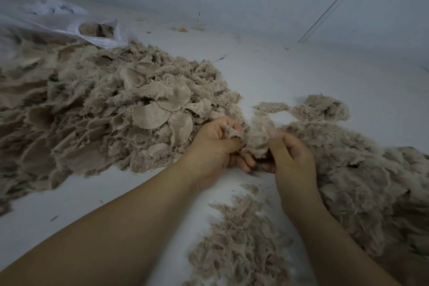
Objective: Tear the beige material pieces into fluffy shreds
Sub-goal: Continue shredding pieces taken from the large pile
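Largest item: the unprocessed pile [97, 109] of beige material pieces, lying left of and beyond the grip, its near edge touching the left hand. Rounded woven discs show on its top. Judged placed on that side so fresh stock is drawn without reaching across the work.

Second: the shredded heap [348, 181], right of the grip and directly behind the right hand, uniformly fluffy. A smaller shred drift [241, 246] lies below the grip, between the forearms, likely where loose fibre drops. Two stray tufts [320, 108] sit just beyond the grip.

A clear plastic bag [69, 23], holding some beige material, lies well beyond the unprocessed pile; whether source or destination cannot be told.

The grip: the left hand [217, 146] has its fingers curled around one end of the piece in work [257, 137]; the right hand [290, 153] pinches the other end between thumb and fingers. The hands sit close together with the piece bunched between them, already frayed; judged mid-tear. Much stock remains unshredded
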`<state>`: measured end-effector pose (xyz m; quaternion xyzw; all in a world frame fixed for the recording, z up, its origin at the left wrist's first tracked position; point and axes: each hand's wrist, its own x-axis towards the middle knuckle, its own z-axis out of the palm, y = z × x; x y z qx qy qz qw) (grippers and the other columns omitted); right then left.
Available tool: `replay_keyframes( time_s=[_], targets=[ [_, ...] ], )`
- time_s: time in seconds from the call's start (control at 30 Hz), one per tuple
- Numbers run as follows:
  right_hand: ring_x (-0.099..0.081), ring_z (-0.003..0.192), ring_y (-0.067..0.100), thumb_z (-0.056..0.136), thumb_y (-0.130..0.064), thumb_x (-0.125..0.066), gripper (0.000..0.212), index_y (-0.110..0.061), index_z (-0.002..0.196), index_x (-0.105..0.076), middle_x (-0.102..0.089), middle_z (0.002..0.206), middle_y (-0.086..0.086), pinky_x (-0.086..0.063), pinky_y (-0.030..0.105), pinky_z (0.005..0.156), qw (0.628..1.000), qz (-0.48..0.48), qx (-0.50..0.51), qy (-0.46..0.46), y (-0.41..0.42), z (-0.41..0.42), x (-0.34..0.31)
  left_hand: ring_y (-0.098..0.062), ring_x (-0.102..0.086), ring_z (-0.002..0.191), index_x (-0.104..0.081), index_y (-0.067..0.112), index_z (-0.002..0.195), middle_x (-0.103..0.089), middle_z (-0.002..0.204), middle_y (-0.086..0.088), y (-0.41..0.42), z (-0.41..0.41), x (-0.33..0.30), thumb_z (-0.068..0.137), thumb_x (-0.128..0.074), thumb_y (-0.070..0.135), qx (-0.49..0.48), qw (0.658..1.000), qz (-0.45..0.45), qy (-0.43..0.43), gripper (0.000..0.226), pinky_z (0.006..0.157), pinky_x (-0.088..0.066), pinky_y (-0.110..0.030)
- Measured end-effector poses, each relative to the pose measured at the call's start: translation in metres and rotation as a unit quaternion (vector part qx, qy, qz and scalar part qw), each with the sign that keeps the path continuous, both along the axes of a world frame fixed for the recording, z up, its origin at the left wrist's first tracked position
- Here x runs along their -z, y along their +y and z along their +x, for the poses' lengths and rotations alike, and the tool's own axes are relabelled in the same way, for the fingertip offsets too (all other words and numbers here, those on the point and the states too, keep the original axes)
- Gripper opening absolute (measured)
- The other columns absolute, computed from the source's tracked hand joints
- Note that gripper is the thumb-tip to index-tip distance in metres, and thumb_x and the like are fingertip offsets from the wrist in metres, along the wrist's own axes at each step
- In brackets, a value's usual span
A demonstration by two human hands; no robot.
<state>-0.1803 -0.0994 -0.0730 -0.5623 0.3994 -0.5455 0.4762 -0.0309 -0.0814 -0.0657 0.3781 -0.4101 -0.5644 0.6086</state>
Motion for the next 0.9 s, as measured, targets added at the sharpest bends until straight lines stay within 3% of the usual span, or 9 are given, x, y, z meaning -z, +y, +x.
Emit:
replay_keyframes(
  time_s=[0.1, 0.17, 0.27, 0.37, 0.5, 0.6, 0.7, 0.8, 0.9],
  targets=[
    [-0.064, 0.057, 0.002, 0.087, -0.018, -0.073, 0.007, -0.017, 0.090, -0.067, -0.070, 0.065, -0.011, -0.052, 0.016, 0.054, 1.000, -0.002, -0.022, 0.011, -0.0006, 0.0009, -0.0004, -0.030, -0.062, 0.046, -0.050, 0.005, 0.088, -0.061, 0.060, -0.022, -0.0011, -0.0012, 0.0011, 0.089, -0.047, -0.018, 0.001, 1.000, 0.006, -0.019, 0.023, 0.043, -0.052, -0.032],
    [-0.070, 0.067, 0.007, 0.093, 0.001, -0.065, 0.019, -0.018, 0.093, -0.068, -0.074, 0.075, -0.009, -0.054, 0.018, 0.058, 1.000, 0.016, 0.004, 0.012, -0.0024, -0.0001, -0.0002, -0.031, -0.062, 0.046, -0.051, 0.004, 0.089, -0.061, 0.060, -0.025, -0.0016, -0.0002, 0.0020, 0.090, -0.047, -0.016, 0.005, 1.000, 0.009, -0.018, 0.020, 0.043, -0.052, -0.032],
    [-0.071, 0.097, 0.020, 0.099, -0.005, -0.057, 0.018, -0.019, 0.104, -0.067, -0.074, 0.100, -0.001, -0.061, 0.040, 0.082, 0.998, 0.043, 0.037, -0.028, -0.0061, -0.0015, -0.0007, -0.030, -0.061, 0.045, -0.056, 0.003, 0.088, -0.062, 0.065, -0.026, -0.0010, -0.0007, 0.0017, 0.095, -0.050, -0.006, 0.016, 1.000, 0.006, -0.014, 0.012, 0.042, -0.051, -0.031],
    [-0.064, 0.113, 0.026, 0.096, -0.001, -0.054, 0.030, -0.025, 0.113, -0.061, -0.064, 0.121, 0.003, -0.054, 0.053, 0.097, 0.996, 0.053, 0.041, -0.066, -0.0052, -0.0002, -0.0026, -0.027, -0.060, 0.042, -0.067, 0.006, 0.077, -0.063, 0.064, -0.021, -0.0013, -0.0002, 0.0005, 0.099, -0.047, 0.009, 0.012, 1.000, 0.009, 0.018, 0.030, 0.041, -0.049, -0.029],
    [-0.063, 0.113, 0.032, 0.077, -0.032, -0.062, 0.024, -0.024, 0.100, -0.067, -0.064, 0.120, 0.011, -0.051, 0.057, 0.098, 0.998, 0.051, -0.003, -0.046, 0.0010, 0.0032, -0.0073, -0.026, -0.057, 0.042, -0.062, -0.004, 0.085, -0.061, 0.062, -0.019, -0.0009, -0.0023, 0.0003, 0.102, -0.040, 0.015, 0.014, 1.000, 0.010, 0.015, 0.033, 0.041, -0.048, -0.029],
    [-0.059, 0.118, 0.042, 0.073, -0.061, -0.067, 0.052, -0.019, 0.104, -0.070, -0.054, 0.135, 0.027, -0.051, 0.059, 0.096, 0.998, 0.037, -0.036, 0.023, 0.0012, 0.0038, -0.0049, -0.027, -0.055, 0.046, -0.062, -0.005, 0.090, -0.061, 0.067, -0.019, 0.0001, -0.0069, 0.0007, 0.099, -0.044, 0.025, 0.038, 0.999, 0.008, -0.018, 0.036, 0.044, -0.046, -0.030],
    [-0.060, 0.120, 0.032, 0.085, -0.047, -0.075, 0.004, -0.043, 0.085, -0.076, -0.060, 0.133, 0.014, -0.052, 0.056, 0.097, 0.998, 0.007, -0.035, 0.049, 0.0013, 0.0040, -0.0066, -0.027, -0.054, 0.049, -0.064, 0.001, 0.085, -0.062, 0.068, -0.018, 0.0015, -0.0058, -0.0012, 0.091, -0.052, 0.028, 0.060, 0.997, 0.009, -0.040, 0.031, 0.045, -0.047, -0.030],
    [-0.054, 0.129, 0.012, 0.091, -0.020, -0.070, 0.029, -0.040, 0.071, -0.078, -0.062, 0.126, -0.020, -0.049, 0.045, 0.103, 0.998, -0.005, -0.035, 0.051, -0.0026, -0.0013, -0.0028, -0.028, -0.054, 0.049, -0.058, 0.003, 0.084, -0.057, 0.064, -0.019, 0.0022, -0.0053, 0.0010, 0.087, -0.061, 0.025, 0.018, 0.995, -0.005, -0.097, 0.023, 0.044, -0.045, -0.031],
    [-0.058, 0.122, 0.009, 0.093, -0.018, -0.069, 0.031, -0.040, 0.073, -0.080, -0.062, 0.125, -0.018, -0.052, 0.037, 0.095, 0.995, -0.013, -0.058, 0.080, -0.0029, -0.0011, 0.0005, -0.019, -0.053, 0.050, -0.056, 0.013, 0.085, -0.057, 0.062, -0.006, 0.0018, -0.0063, 0.0023, 0.092, -0.066, 0.017, -0.065, 0.982, -0.055, -0.167, 0.013, 0.043, -0.043, -0.025]
  ],
)
